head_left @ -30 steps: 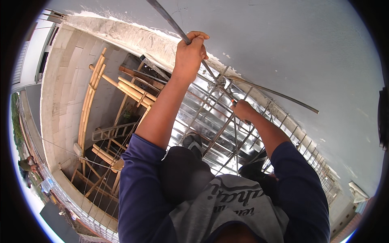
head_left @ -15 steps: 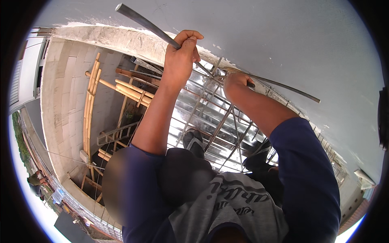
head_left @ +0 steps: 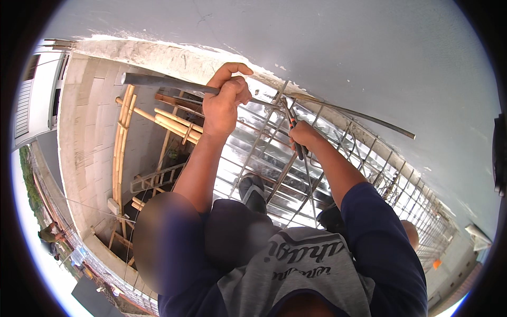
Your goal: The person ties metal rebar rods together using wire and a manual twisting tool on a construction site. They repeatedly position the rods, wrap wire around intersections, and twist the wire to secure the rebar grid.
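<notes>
- Farthest left: white building (head_left: 37,90), edge-on; below it, person (head_left: 48,233), small and distant.
- Next, pale block wall (head_left: 79,132), curved by the lens.
- Bamboo (head_left: 116,153), poles upright and crosswise, in front of the wall; wooden frame (head_left: 150,182) lower down.
- Dark rod (head_left: 163,82), one end free at left, the other reaching the rebar near the grey wall.
- Left hand (head_left: 224,103), closed round the rod, index finger crooked clear of it.
- Boot (head_left: 253,194), on or just above the shiny sheet (head_left: 269,169); contact hidden.
- Rebar (head_left: 285,171), gridded, over the sheet.
- Pliers (head_left: 292,120), orange-marked, tips up at a rebar crossing beside the rod's inner end; whether they bite cannot be told.
- Right hand (head_left: 303,136), wrapped round the pliers' handles.
- Second rod (head_left: 369,115), loose-ended, alongside the grey wall (head_left: 396,58).
</notes>
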`<action>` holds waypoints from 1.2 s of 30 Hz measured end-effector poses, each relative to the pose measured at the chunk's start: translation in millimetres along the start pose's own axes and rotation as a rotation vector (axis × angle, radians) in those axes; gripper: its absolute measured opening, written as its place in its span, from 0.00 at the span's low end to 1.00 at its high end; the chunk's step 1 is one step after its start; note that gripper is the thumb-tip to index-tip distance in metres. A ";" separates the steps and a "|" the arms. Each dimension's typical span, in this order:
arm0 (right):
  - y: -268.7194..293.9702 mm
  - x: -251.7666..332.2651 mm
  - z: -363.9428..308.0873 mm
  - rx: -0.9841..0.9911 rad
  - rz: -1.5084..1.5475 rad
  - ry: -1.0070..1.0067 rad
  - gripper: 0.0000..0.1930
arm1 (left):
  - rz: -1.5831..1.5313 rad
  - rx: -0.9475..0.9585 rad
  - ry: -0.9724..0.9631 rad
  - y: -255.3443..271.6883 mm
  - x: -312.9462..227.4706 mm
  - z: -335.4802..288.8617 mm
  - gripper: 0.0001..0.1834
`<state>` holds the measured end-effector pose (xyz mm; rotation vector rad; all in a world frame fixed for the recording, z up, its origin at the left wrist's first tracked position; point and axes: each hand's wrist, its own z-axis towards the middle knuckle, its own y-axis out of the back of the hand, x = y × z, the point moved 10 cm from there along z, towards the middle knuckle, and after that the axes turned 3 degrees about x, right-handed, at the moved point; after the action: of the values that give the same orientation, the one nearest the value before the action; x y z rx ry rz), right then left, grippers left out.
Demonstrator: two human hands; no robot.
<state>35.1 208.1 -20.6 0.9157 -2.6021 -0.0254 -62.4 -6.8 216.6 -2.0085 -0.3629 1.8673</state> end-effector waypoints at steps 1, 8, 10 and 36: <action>-1.0 0.0 3.9 0.006 -0.004 0.016 0.09 | 0.062 0.024 0.000 -8.9 -2.7 0.0 0.13; -10.3 -29.6 -20.7 0.160 0.442 0.101 0.16 | 0.032 0.159 -0.087 -17.5 -51.3 3.7 0.14; -8.2 -45.9 -18.9 0.113 0.277 0.107 0.16 | 0.009 0.010 -0.100 -4.9 -50.3 7.3 0.12; 9.0 -123.8 -21.0 -0.229 -0.271 0.285 0.09 | -0.214 -0.126 -0.171 80.1 -44.7 22.8 0.22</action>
<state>125.8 292.6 -42.8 1.0907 -2.1487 -0.2418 -94.1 -95.7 220.6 -1.8086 -0.7304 1.9245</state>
